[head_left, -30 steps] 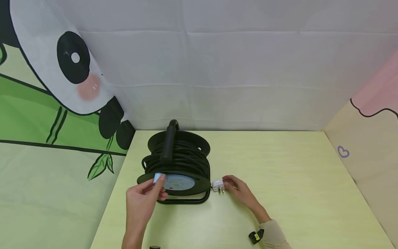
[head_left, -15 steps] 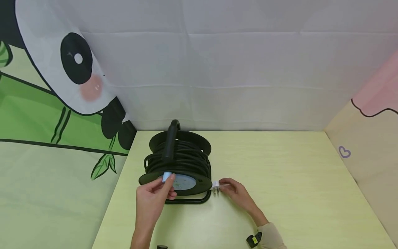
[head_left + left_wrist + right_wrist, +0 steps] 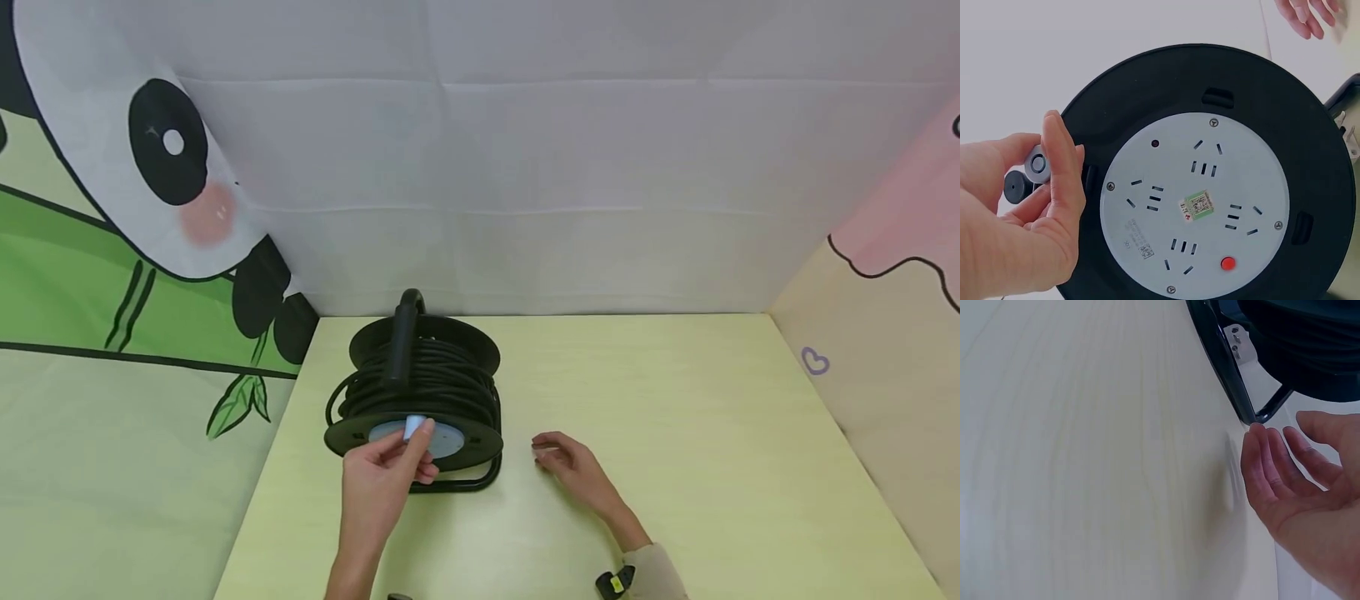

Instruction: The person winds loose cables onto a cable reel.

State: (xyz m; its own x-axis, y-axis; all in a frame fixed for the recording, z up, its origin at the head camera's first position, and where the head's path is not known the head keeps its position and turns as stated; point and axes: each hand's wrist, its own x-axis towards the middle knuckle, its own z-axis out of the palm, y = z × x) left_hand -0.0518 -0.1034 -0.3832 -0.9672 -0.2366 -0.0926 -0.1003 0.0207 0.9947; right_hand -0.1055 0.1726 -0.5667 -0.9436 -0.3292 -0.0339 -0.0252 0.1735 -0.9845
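Observation:
A black cable reel, wound with black cable, stands on the table with its socket face towards me. My left hand pinches a pale blue-grey knob in front of that face. In the left wrist view the knob shows its round end between thumb and fingers, with a black round piece beside it. My right hand is apart from the reel, to its right, fingers loosely bent and holding nothing. A white plug shows beside the reel's edge in the left wrist view; the head view hides it.
The black tube frame carries the reel, and its carrying handle rises above the cable. A pale wood-grain table lies underneath, bounded by a white cloth behind and printed cloths at both sides.
My left hand has moved rightwards with the knob across the reel's face. The white plug has gone from the head view, and my right hand, earlier at it, is now apart.

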